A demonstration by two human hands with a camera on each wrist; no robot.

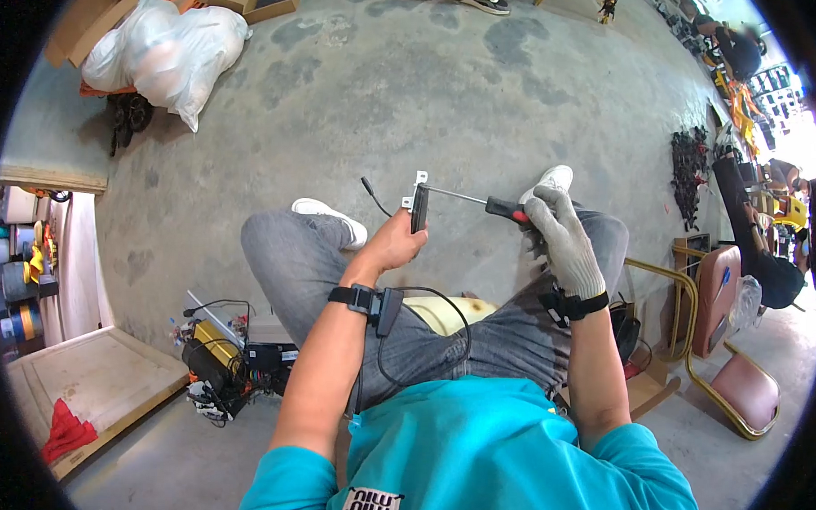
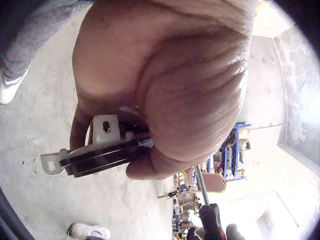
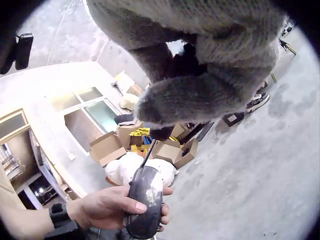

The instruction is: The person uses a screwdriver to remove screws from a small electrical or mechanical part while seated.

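I sit with both hands raised over my knees. My bare left hand (image 1: 394,242) grips a flat black part (image 1: 418,208) with white bracket tabs, seen close in the left wrist view (image 2: 92,156) and end-on in the right wrist view (image 3: 145,200). My gloved right hand (image 1: 560,236) grips the red and black handle of a screwdriver (image 1: 507,213). Its metal shaft (image 1: 455,197) runs left to the top of the part. The shaft (image 2: 201,186) also shows under my left palm and in the right wrist view (image 3: 148,153). The tip's contact point is hidden.
A yellow and black device (image 1: 216,356) with loose wires lies on the concrete floor by my left leg. A wooden board (image 1: 98,378) carries a red cloth (image 1: 68,430). A white bag (image 1: 172,49) and cardboard boxes lie ahead. A chair (image 1: 730,334) and a person sit at right.
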